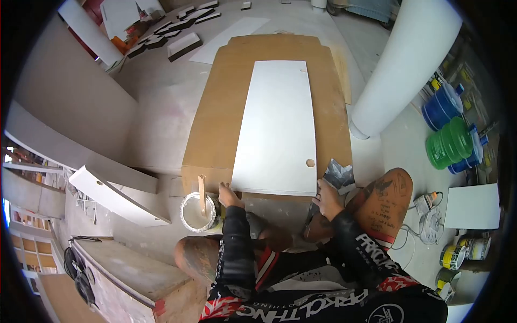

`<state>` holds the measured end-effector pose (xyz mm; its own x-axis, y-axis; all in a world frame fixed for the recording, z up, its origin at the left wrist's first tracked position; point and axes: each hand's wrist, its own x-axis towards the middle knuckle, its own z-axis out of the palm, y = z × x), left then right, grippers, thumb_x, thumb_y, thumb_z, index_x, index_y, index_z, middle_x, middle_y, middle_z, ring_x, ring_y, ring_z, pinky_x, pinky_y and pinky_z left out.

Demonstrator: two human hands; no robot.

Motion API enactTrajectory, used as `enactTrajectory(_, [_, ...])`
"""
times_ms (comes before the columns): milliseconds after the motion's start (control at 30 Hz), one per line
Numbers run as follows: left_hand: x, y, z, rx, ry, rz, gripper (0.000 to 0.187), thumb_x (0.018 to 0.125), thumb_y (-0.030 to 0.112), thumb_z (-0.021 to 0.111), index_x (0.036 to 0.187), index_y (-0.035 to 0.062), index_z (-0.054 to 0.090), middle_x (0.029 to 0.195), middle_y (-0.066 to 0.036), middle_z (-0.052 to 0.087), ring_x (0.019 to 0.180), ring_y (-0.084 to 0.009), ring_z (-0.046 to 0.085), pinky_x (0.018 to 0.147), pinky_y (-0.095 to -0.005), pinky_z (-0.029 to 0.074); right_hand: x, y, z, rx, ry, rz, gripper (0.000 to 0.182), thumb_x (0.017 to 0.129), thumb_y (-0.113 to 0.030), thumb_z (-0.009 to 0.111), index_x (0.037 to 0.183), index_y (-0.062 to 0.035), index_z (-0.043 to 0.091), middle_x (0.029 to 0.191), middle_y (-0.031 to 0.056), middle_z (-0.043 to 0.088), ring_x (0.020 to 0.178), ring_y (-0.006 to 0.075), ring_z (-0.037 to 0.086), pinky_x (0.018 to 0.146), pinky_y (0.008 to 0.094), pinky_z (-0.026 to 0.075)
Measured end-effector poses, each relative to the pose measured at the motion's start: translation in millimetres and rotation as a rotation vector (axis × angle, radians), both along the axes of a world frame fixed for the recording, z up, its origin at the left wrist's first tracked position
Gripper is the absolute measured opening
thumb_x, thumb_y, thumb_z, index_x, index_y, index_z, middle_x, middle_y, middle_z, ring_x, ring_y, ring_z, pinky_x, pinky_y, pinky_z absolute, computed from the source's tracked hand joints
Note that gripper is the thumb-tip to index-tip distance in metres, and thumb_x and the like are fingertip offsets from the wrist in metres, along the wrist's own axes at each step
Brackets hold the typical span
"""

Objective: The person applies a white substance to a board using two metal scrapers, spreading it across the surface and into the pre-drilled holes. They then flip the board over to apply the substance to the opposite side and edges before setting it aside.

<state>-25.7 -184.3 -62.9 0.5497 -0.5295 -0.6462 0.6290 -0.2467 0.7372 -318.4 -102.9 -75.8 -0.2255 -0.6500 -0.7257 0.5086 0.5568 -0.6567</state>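
Note:
A long white panel (277, 129) lies flat on a brown cardboard sheet (215, 118), with a round hole near its lower right corner and a small mark at its upper right. My left hand (230, 196) is at the panel's near left corner, fingers bent against the edge. At the near right corner, my right hand (327, 198) holds the panel's edge. Left of my left hand stands an open can (197, 213) of whitish material with a wooden stick (202, 196) in it. A silvery grey sheet (339, 175) lies just beyond my right hand.
A white column (406, 64) rises at the right, with blue (442, 106) and green (448, 142) water jugs beyond it. White curved boards (118, 195) stand at the left, above a wooden box (134, 266). Dark-edged pieces (184, 46) lie at the back left; cans (452, 256) stand at the right.

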Motion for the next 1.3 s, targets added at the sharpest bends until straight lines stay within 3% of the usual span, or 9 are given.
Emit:
enactTrajectory(233, [-10, 0, 116, -0.548, 0.159, -0.137, 0.028, 0.097, 0.036, 0.047, 0.097, 0.0111, 0.059, 0.074, 0.003, 0.052, 0.065, -0.0097, 0.046, 0.064, -0.031, 0.042, -44, -10, 147, -0.371, -0.312, -0.073, 0.025, 0.093, -0.029, 0.052, 0.106, -0.0084, 0.055, 0.096, 0.0037, 0.056, 0.084, 0.0179, 0.054, 0.076, 0.0358, 0.046])
enactTrajectory(333, [-27, -26, 190, -0.762, 0.152, -0.152, 0.028, 0.096, 0.035, 0.048, 0.095, 0.0087, 0.058, 0.079, -0.002, 0.055, 0.075, -0.0161, 0.052, 0.079, -0.035, 0.044, -85, -44, 179, -0.716, -0.492, 0.023, 0.017, 0.092, -0.018, 0.051, 0.103, -0.0061, 0.055, 0.101, 0.0068, 0.058, 0.086, 0.0191, 0.055, 0.078, 0.0354, 0.048])
enactTrajectory(400, [-43, -50, 234, -0.937, 0.095, -0.143, 0.025, 0.097, 0.03, 0.047, 0.095, 0.0072, 0.057, 0.093, -0.007, 0.058, 0.095, -0.0225, 0.055, 0.092, -0.0406, 0.043, -81, -69, 237, -0.793, -0.329, 0.074, 0.019, 0.089, -0.015, 0.053, 0.104, -0.0027, 0.055, 0.1, 0.0072, 0.06, 0.089, 0.0195, 0.056, 0.081, 0.0352, 0.047])
enactTrajectory(533, [-55, -117, 276, -1.205, -0.088, -0.251, 0.022, 0.094, 0.013, 0.051, 0.107, -0.0036, 0.056, 0.098, -0.009, 0.06, 0.09, -0.0203, 0.058, 0.092, -0.0373, 0.045, -75, -120, 289, -1.041, 0.043, 0.086, 0.025, 0.091, -0.019, 0.06, 0.105, 0.0016, 0.057, 0.093, 0.0064, 0.061, 0.088, 0.0156, 0.057, 0.08, 0.0305, 0.046])
enactTrajectory(733, [-70, -184, 316, -1.222, -0.408, -0.184, 0.046, 0.089, 0.015, 0.065, 0.125, -0.0097, 0.05, 0.114, -0.013, 0.06, 0.103, -0.0209, 0.059, 0.089, -0.0342, 0.049, -86, -203, 321, -1.051, 0.657, -0.16, 0.029, 0.088, -0.028, 0.069, 0.092, -0.0003, 0.062, 0.08, 0.0024, 0.06, 0.074, 0.009, 0.055, 0.068, 0.0221, 0.045])
enactTrajectory(933, [-75, -239, 343, -1.189, -0.532, -0.072, 0.038, 0.082, 0.018, 0.074, 0.112, -0.0046, 0.064, 0.093, -0.006, 0.068, 0.074, -0.0088, 0.058, 0.069, -0.0214, 0.046, -97, -248, 349, -1.074, 0.76, -0.198, 0.037, 0.085, -0.039, 0.07, 0.093, -0.0039, 0.06, 0.081, 0.0005, 0.057, 0.076, 0.011, 0.055, 0.07, 0.0249, 0.046])
enactTrajectory(1133, [-86, -233, 329, -1.061, -0.296, -0.221, 0.035, 0.087, 0.033, 0.068, 0.091, 0.0008, 0.057, 0.075, -0.004, 0.055, 0.067, -0.0119, 0.052, 0.061, -0.0268, 0.045, -85, -260, 345, -1.121, 0.792, -0.296, 0.038, 0.088, -0.038, 0.067, 0.099, -0.003, 0.058, 0.091, 0.0043, 0.059, 0.085, 0.0134, 0.056, 0.072, 0.027, 0.047])
enactTrajectory(1200, [-105, -218, 318, -0.955, 0.05, -0.333, 0.052, 0.09, 0.034, 0.063, 0.118, -0.006, 0.047, 0.094, -0.008, 0.056, 0.089, -0.0173, 0.056, 0.078, -0.0319, 0.049, -85, -258, 341, -1.133, 0.781, -0.29, 0.038, 0.089, -0.038, 0.066, 0.101, -0.003, 0.057, 0.094, 0.0052, 0.059, 0.088, 0.0143, 0.056, 0.073, 0.028, 0.047])
enactTrajectory(1300, [-129, -186, 300, -0.934, 0.076, -0.584, 0.047, 0.092, 0.027, 0.058, 0.122, -0.0072, 0.044, 0.107, -0.01, 0.054, 0.094, -0.0179, 0.054, 0.084, -0.0319, 0.047, -84, -253, 333, -1.103, 0.81, -0.325, 0.036, 0.09, -0.037, 0.064, 0.102, -0.0031, 0.056, 0.095, 0.006, 0.059, 0.09, 0.0159, 0.056, 0.074, 0.0304, 0.047])
